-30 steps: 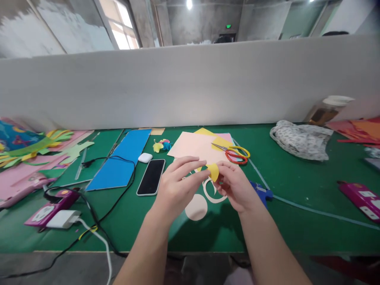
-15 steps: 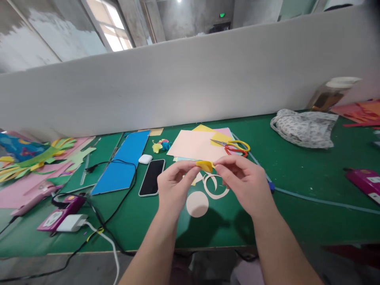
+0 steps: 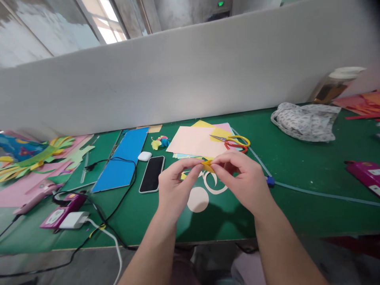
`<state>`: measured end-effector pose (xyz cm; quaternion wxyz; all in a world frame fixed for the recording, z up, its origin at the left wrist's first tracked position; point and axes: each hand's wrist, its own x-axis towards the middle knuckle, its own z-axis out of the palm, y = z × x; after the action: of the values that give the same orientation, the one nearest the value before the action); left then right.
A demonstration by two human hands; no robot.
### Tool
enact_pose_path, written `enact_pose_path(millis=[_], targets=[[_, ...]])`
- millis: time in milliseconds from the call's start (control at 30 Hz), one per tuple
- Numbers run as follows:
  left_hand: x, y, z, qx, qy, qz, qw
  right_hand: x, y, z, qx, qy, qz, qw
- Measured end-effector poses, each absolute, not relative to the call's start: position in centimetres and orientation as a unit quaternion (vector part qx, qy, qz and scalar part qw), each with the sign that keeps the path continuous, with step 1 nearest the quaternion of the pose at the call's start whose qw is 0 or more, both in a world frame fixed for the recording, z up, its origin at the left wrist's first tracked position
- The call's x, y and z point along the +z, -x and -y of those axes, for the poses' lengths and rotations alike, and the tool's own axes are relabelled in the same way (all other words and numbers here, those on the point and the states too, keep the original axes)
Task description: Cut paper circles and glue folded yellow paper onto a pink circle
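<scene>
Between my two hands is a small piece of yellow paper, held above the green table. My left hand pinches its left side between thumb and fingers. On its right side, my right hand pinches it too, so the fingertips of both hands nearly meet and cover much of it. Below them on the table lie a pale round paper disc and thin paper rings. Scissors with yellow and red handles rest on a stack of coloured paper just beyond my hands.
Left of my hands are a phone, a white earphone case, a blue board and tangled cables with a white plug. Small paper flowers sit behind. At right are a patterned cloth bag and a glue gun cord-like strip.
My hands have drawn closer together on the yellow paper, the right one moving left. Less of the paper shows between the fingertips. The view has tilted slightly down.
</scene>
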<state>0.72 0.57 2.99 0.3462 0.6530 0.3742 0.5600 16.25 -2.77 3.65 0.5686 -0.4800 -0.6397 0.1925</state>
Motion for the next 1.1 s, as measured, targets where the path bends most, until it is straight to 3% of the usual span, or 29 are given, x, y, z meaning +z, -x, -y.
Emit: enact_pose_path(millis=[333, 567, 867, 1100], targets=[[2.9, -1.0, -0.8, 0.577, -0.657, -0.326, 0.36, 3.5, -15.7, 2.8, 0.208, 0.469, 0.641, 0.571], [2.8, -1.2, -0.8, 0.569, -0.687, -0.327, 0.312, 3.5, -15.8, 2.4, 0.208, 0.454, 0.638, 0.586], [2.1, -1.7, -1.2, 0.536, -0.646, -0.369, 0.399, 2.5, -15.5, 1.6, 0.279, 0.468, 0.556, 0.628], [2.0, -1.5, -1.2, 0.518, -0.673, -0.387, 0.36, 2.6, -15.2, 1.5, 0.285, 0.471, 0.574, 0.606]])
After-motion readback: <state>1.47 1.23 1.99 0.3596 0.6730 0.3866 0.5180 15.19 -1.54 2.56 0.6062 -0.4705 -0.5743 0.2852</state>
